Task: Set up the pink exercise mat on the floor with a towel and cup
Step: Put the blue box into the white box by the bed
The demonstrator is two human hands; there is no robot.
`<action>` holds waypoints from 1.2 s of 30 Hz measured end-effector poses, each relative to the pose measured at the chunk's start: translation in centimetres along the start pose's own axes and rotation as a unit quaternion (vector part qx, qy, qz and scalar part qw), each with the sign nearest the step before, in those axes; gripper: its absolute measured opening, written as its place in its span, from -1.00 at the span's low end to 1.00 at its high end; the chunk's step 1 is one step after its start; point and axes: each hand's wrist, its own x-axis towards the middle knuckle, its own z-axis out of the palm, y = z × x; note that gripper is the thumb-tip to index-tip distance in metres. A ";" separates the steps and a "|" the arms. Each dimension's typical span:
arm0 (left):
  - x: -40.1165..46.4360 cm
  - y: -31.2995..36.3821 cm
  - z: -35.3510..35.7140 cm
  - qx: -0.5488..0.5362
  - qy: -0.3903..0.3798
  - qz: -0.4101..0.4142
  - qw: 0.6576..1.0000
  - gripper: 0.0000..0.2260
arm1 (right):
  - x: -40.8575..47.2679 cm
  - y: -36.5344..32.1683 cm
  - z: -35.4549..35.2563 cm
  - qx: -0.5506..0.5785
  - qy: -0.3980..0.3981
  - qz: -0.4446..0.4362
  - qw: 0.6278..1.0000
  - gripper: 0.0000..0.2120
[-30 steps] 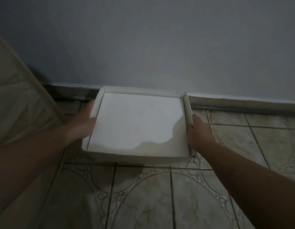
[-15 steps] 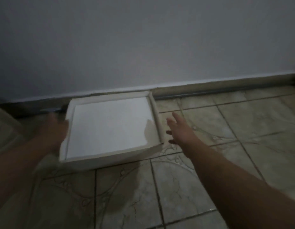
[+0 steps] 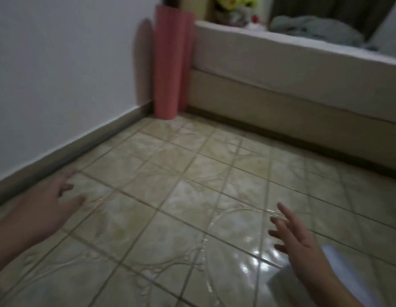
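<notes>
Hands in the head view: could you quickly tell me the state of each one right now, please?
Left hand: open, fingers spread, holding nothing.
Right hand: open, fingers spread, holding nothing.

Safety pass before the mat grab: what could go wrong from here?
1. The rolled pink mat stands on end in the corner between wall and bed; it may topple when pulled.
2. The tiled floor looks glossy, possibly slippery.
3. Both hands are empty and far from the mat.

Glossy tiled floor (image 3: 170,196) — white wall (image 3: 59,74), low bed (image 3: 292,69).
</notes>
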 end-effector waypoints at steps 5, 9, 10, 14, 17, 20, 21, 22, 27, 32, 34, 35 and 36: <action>-3.3 14.7 13.9 -0.044 -0.141 0.104 0.984 -0.49 | -1.2 6.0 -14.0 0.013 0.197 0.036 0.980 -0.57; -6.6 21.9 25.9 -0.090 -0.262 0.124 0.953 -0.50 | -2.2 10.7 -18.5 0.052 0.309 0.098 0.945 -0.46; -7.4 23.1 28.5 -0.091 -0.289 0.123 0.945 -0.50 | -2.4 11.9 -18.9 0.056 0.332 0.110 0.935 -0.41; -9.8 25.8 37.1 -0.062 -0.400 0.115 0.907 -0.51 | -2.5 16.5 -18.5 0.105 0.342 0.191 0.914 -0.37; -10.7 26.4 41.7 -0.013 -0.473 0.111 0.874 -0.51 | -2.8 19.7 -16.6 0.137 0.341 0.254 0.895 -0.33; -11.4 26.6 45.3 0.018 -0.507 0.094 0.857 -0.50 | -2.1 21.8 -14.5 0.173 0.356 0.311 0.864 -0.30; -11.6 26.6 46.4 0.020 -0.516 0.083 0.853 -0.51 | -1.9 22.4 -13.9 0.177 0.358 0.321 0.859 -0.30; -11.8 26.6 47.4 0.020 -0.527 0.070 0.847 -0.50 | -1.7 23.0 -13.5 0.177 0.357 0.322 0.858 -0.31; -12.5 26.7 51.0 0.007 -0.597 0.023 0.802 -0.48 | -1.3 25.1 -12.9 0.185 0.335 0.300 0.874 -0.38; -13.6 26.5 52.4 -0.041 -0.629 -0.002 0.777 -0.46 | -1.1 26.5 -11.6 0.119 0.313 0.264 0.905 -0.40; -13.8 26.4 52.4 -0.050 -0.626 0.004 0.778 -0.41 | -0.8 26.5 -11.2 0.128 0.329 0.261 0.899 -0.38; -13.7 26.3 52.1 -0.055 -0.624 0.005 0.780 -0.42 | -0.6 26.5 -11.1 0.132 0.333 0.258 0.897 -0.38; -13.5 26.2 51.8 -0.063 -0.621 0.005 0.781 -0.43 | -0.4 26.3 -11.1 0.135 0.327 0.256 0.900 -0.38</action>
